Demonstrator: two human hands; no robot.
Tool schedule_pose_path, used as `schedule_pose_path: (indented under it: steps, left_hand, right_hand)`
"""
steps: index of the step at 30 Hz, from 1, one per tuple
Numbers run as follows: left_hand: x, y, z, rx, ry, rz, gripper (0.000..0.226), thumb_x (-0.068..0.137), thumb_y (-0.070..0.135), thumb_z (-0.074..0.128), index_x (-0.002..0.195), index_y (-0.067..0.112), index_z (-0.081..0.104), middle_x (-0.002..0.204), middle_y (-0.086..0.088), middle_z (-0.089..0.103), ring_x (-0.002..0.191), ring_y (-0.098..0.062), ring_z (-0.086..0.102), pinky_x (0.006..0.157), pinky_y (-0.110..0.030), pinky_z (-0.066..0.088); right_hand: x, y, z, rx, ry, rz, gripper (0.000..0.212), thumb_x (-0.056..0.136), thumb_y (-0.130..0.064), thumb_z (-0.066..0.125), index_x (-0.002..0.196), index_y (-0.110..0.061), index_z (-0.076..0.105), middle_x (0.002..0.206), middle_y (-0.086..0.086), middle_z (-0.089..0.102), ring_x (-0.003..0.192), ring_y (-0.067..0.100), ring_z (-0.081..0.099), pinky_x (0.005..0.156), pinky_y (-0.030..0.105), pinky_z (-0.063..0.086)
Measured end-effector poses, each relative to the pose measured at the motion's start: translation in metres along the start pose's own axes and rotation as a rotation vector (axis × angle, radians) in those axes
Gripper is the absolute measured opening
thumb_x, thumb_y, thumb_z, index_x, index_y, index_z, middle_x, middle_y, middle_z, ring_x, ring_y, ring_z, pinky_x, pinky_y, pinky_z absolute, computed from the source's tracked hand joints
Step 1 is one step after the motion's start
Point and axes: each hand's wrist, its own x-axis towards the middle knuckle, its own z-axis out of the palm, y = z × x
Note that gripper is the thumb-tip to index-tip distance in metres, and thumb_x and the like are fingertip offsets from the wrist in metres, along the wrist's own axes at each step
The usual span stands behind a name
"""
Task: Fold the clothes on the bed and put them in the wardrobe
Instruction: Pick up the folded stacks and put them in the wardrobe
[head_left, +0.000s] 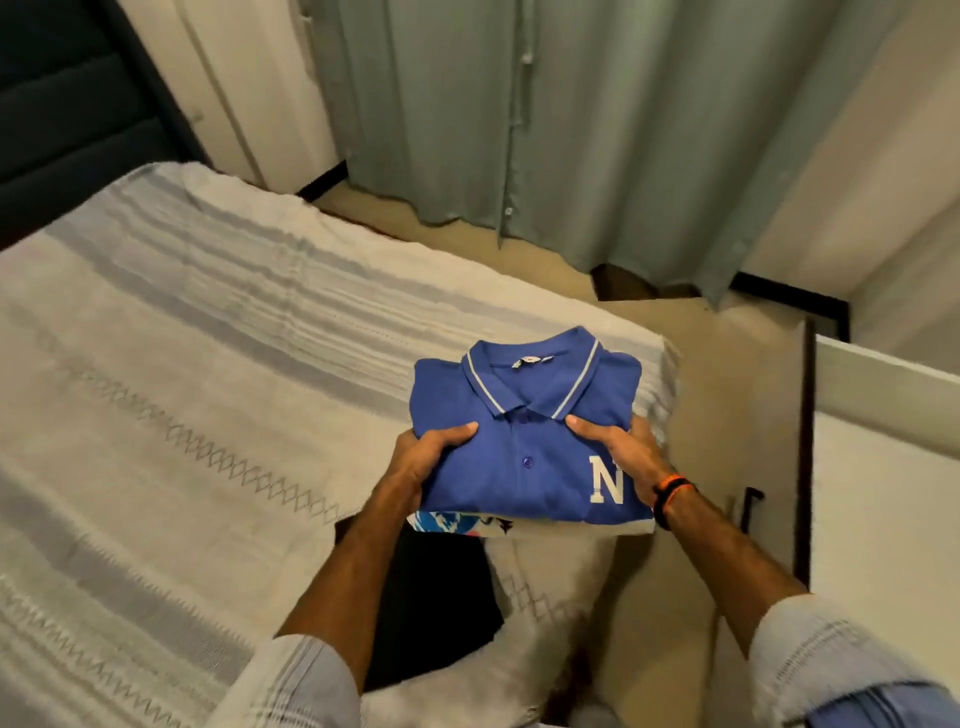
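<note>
A folded blue polo shirt (535, 431) with a white-striped collar and a white letter N lies on top of a small stack. Under it shows the edge of a white garment with blue and pink print (457, 521). My left hand (426, 452) grips the stack's left side, thumb on top. My right hand (621, 452), with a dark and orange wristband, grips the right side the same way. The stack is held above the corner of the bed (182, 364).
The bed has a pale striped cover. A white wardrobe door (883, 467) with a dark handle (750, 506) stands at the right. Grey-green curtains (571, 114) hang ahead. Beige floor (727, 374) lies between bed and wardrobe. A dark headboard (67, 104) is far left.
</note>
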Motion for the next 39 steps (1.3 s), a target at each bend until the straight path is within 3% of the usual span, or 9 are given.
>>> schedule_pose_path:
  steps: [3,10,14,18,24,29,33,36,39]
  left_hand:
    - [-0.009,-0.001,0.056,0.064,-0.098,0.011,0.044,0.064,0.02,0.089,0.102,0.014,0.067,0.097,-0.004,0.075,0.086,-0.026,0.072,0.066,-0.033,0.058]
    - [-0.015,-0.008,0.208,0.285,-0.34,-0.053,0.058,0.056,0.029,0.093,0.106,0.016,0.068,0.102,-0.006,0.075,0.092,-0.031,0.071,0.085,-0.047,0.058]
    - [-0.021,-0.024,0.296,0.408,-0.444,-0.056,0.077,0.043,0.039,0.097,0.109,0.015,0.066,0.104,-0.006,0.074,0.093,-0.031,0.071,0.085,-0.049,0.058]
    - [-0.034,-0.036,0.366,0.503,-0.49,-0.038,0.054,0.059,0.027,0.092,0.102,0.015,0.062,0.103,-0.007,0.071,0.093,-0.031,0.068,0.077,-0.042,0.058]
    - [-0.044,-0.048,0.446,0.665,-0.649,-0.044,0.047,0.065,0.031,0.089,0.099,0.022,0.056,0.106,-0.004,0.068,0.094,-0.027,0.065,0.069,-0.035,0.053]
    - [-0.038,-0.051,0.5,0.799,-0.73,-0.05,0.08,0.053,0.04,0.093,0.119,0.016,0.055,0.113,-0.006,0.067,0.098,-0.028,0.065,0.079,-0.04,0.056]
    - [-0.027,-0.057,0.548,0.892,-0.786,-0.051,0.066,0.064,0.036,0.088,0.113,0.016,0.049,0.101,0.0,0.062,0.09,-0.022,0.061,0.069,-0.034,0.05]
    - [-0.01,-0.06,0.595,0.999,-0.867,-0.056,0.088,0.055,0.045,0.091,0.126,0.016,0.047,0.114,-0.004,0.061,0.098,-0.025,0.062,0.08,-0.039,0.053]
    - [0.016,-0.065,0.644,1.05,-0.95,-0.049,0.093,0.054,0.046,0.091,0.129,0.016,0.045,0.116,-0.002,0.06,0.099,-0.024,0.061,0.09,-0.042,0.052]
  right_hand:
    - [-0.016,0.001,-0.058,0.043,0.085,-0.015,0.048,0.071,-0.023,0.086,0.116,-0.016,0.068,0.103,0.006,0.076,0.087,0.029,0.074,0.079,0.048,0.06]
    - [-0.041,0.018,-0.202,0.145,0.36,-0.023,0.054,0.067,-0.032,0.089,0.113,-0.019,0.064,0.1,0.003,0.076,0.087,0.028,0.074,0.081,0.052,0.059]
    - [-0.059,0.035,-0.278,0.193,0.511,-0.003,0.072,0.054,-0.047,0.091,0.114,-0.018,0.065,0.101,0.003,0.076,0.086,0.028,0.074,0.081,0.053,0.059]
    - [-0.077,0.049,-0.33,0.246,0.651,0.017,0.082,0.047,-0.055,0.09,0.116,-0.02,0.063,0.102,0.002,0.075,0.086,0.028,0.073,0.08,0.052,0.059]
    - [-0.095,0.066,-0.381,0.369,0.816,0.026,0.087,0.046,-0.054,0.09,0.12,-0.018,0.062,0.106,0.003,0.074,0.088,0.029,0.073,0.08,0.052,0.06]
    - [-0.098,0.077,-0.404,0.454,0.93,0.049,0.069,0.062,-0.04,0.091,0.119,-0.017,0.061,0.104,0.003,0.074,0.086,0.028,0.073,0.08,0.05,0.06]
    - [-0.088,0.085,-0.423,0.522,1.024,0.061,0.069,0.061,-0.039,0.092,0.12,-0.017,0.062,0.105,0.003,0.074,0.088,0.029,0.073,0.081,0.051,0.059]
    - [-0.072,0.088,-0.439,0.575,1.11,0.055,0.065,0.065,-0.036,0.09,0.12,-0.017,0.062,0.106,0.004,0.074,0.089,0.028,0.072,0.083,0.051,0.059]
    - [-0.049,0.092,-0.455,0.632,1.218,0.062,0.066,0.065,-0.036,0.09,0.122,-0.018,0.061,0.109,0.003,0.073,0.092,0.028,0.072,0.085,0.051,0.058]
